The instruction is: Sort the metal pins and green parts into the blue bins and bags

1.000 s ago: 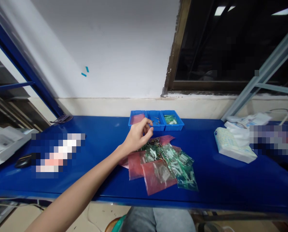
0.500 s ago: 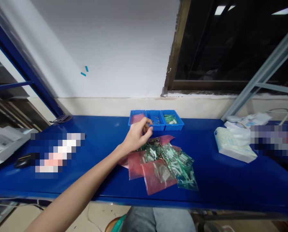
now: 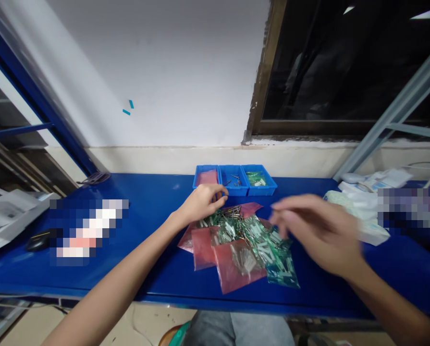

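My left hand (image 3: 202,202) hovers over the back left of a heap of small bags and loose metal pins, its fingers curled towards the thumb. Whatever those fingers hold, if anything, is too small to make out. To the right of the heap is my right hand (image 3: 317,233), smeared by motion, its fingers pointing left. Loose thin metal pins (image 3: 232,211) lie at the back of the heap. Green clear bags (image 3: 281,269) with pale strip-like parts spread over its right side. Pink bags (image 3: 238,278) lie at the front and left, one with pale parts showing.
Three joined blue bins stand behind the heap: a left bin (image 3: 196,181) with pink bags, a middle bin (image 3: 232,193) with a few metal parts, a right bin (image 3: 268,192) with green bags. A tissue pack (image 3: 375,233) sits right; a black mouse (image 3: 38,241) lies left.
My right hand has come into view from the right, beside the heap. My left hand has lowered slightly and stays curled above the heap. The view has shifted a little.
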A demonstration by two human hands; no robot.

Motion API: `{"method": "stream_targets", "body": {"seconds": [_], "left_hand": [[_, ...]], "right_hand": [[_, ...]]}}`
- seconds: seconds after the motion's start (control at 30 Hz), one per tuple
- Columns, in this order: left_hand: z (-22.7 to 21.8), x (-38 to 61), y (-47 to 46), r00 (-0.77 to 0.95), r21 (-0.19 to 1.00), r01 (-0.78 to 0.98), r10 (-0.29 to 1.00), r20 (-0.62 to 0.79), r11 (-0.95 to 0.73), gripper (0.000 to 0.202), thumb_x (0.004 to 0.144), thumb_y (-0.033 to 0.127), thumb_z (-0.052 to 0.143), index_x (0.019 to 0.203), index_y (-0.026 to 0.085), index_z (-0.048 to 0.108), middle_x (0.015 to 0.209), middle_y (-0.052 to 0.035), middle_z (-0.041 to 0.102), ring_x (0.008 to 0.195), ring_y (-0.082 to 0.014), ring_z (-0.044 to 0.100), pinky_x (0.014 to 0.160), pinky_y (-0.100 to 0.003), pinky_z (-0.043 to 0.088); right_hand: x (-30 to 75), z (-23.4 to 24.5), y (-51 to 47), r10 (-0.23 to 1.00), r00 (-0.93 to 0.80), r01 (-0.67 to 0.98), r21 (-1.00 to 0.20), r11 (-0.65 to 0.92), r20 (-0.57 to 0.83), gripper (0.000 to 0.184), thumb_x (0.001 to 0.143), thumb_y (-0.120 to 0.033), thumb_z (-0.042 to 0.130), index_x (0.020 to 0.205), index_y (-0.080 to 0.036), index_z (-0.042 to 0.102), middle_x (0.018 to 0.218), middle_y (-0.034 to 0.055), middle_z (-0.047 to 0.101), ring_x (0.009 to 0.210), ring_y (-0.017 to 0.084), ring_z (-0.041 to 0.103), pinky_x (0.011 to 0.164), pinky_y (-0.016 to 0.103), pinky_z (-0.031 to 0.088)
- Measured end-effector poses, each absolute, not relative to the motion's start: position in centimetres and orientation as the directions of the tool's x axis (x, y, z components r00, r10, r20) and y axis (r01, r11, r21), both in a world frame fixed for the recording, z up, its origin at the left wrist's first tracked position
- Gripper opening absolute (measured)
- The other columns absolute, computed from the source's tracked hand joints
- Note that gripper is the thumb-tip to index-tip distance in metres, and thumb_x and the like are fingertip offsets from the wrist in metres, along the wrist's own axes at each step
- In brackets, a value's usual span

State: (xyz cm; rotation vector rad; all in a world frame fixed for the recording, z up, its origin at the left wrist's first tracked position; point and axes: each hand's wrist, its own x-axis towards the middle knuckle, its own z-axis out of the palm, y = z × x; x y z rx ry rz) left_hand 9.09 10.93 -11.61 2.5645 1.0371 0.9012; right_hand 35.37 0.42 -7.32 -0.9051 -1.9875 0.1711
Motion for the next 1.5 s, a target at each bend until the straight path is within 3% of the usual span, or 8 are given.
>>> {"method": "stream_targets", "body": {"seconds": [0.07, 0.2, 0.33, 0.47, 0.63, 1.5], "left_hand": [[-12.1, 9.0, 11.3, 0.63, 0.39, 0.558, 0.68, 0.375, -0.733, 0.022, 0.093, 0.023, 0.054, 0.104, 0.016, 0.072, 0.093, -0.0071, 0.073, 0.077, -0.0162, 0.065, 0.074, -0.03, 0.049], [-13.2, 9.2, 11.7, 0.683, 0.328, 0.58, 0.664, 0.304, -0.746, 0.025, 0.095, 0.021, 0.051, 0.1, 0.017, 0.075, 0.099, -0.007, 0.073, 0.084, -0.0173, 0.065, 0.079, -0.03, 0.049], [-13.3, 9.5, 11.3, 0.67, 0.243, 0.636, 0.68, 0.296, -0.733, 0.026, 0.096, 0.023, 0.05, 0.101, 0.017, 0.075, 0.099, -0.0072, 0.072, 0.086, -0.0186, 0.064, 0.078, -0.03, 0.048], [-12.9, 9.6, 10.8, 0.674, 0.132, 0.67, 0.673, 0.306, -0.731, 0.028, 0.097, 0.024, 0.047, 0.1, 0.016, 0.073, 0.098, -0.0082, 0.07, 0.087, -0.0195, 0.063, 0.073, -0.029, 0.047], [-13.0, 9.6, 10.9, 0.689, 0.076, 0.663, 0.647, 0.326, -0.744, 0.029, 0.097, 0.024, 0.047, 0.097, 0.016, 0.075, 0.092, -0.0085, 0.069, 0.084, -0.0194, 0.062, 0.073, -0.03, 0.047], [-14.2, 9.8, 11.2, 0.712, 0.127, 0.616, 0.618, 0.333, -0.778, 0.017, 0.095, 0.025, 0.06, 0.098, 0.018, 0.076, 0.091, -0.0063, 0.07, 0.087, -0.0207, 0.062, 0.08, -0.033, 0.049]], "right_hand": [[34.5, -8.2, 3.7, 0.725, -0.35, 0.557, -0.49, 0.67, 0.594, 0.013, 0.093, -0.019, 0.058, 0.093, -0.022, 0.071, 0.087, 0.0015, 0.072, 0.07, 0.013, 0.064, 0.062, 0.025, 0.049], [33.1, -10.5, 9.8, 0.82, -0.403, 0.644, -0.51, 0.57, 0.408, 0.017, 0.087, -0.01, 0.058, 0.088, -0.019, 0.072, 0.086, 0.0025, 0.074, 0.074, 0.015, 0.066, 0.067, 0.027, 0.047], [32.2, -12.2, 11.5, 0.79, -0.534, 0.691, -0.383, 0.613, 0.301, 0.023, 0.089, -0.009, 0.053, 0.089, -0.02, 0.073, 0.09, 0.004, 0.073, 0.085, 0.019, 0.065, 0.08, 0.031, 0.046], [31.9, -13.4, 11.0, 0.782, -0.557, 0.737, -0.267, 0.621, 0.279, 0.021, 0.095, -0.016, 0.053, 0.093, -0.02, 0.073, 0.097, 0.0074, 0.068, 0.098, 0.023, 0.06, 0.086, 0.035, 0.044], [32.3, -14.2, 11.2, 0.766, -0.591, 0.72, -0.262, 0.642, 0.253, 0.02, 0.096, -0.018, 0.054, 0.095, -0.02, 0.074, 0.098, 0.0077, 0.065, 0.101, 0.023, 0.056, 0.089, 0.034, 0.043], [31.6, -15.2, 11.4, 0.787, -0.545, 0.724, -0.311, 0.615, 0.29, 0.019, 0.095, -0.012, 0.054, 0.08, -0.018, 0.065, 0.084, 0.004, 0.061, 0.085, 0.019, 0.054, 0.079, 0.031, 0.037]]}}
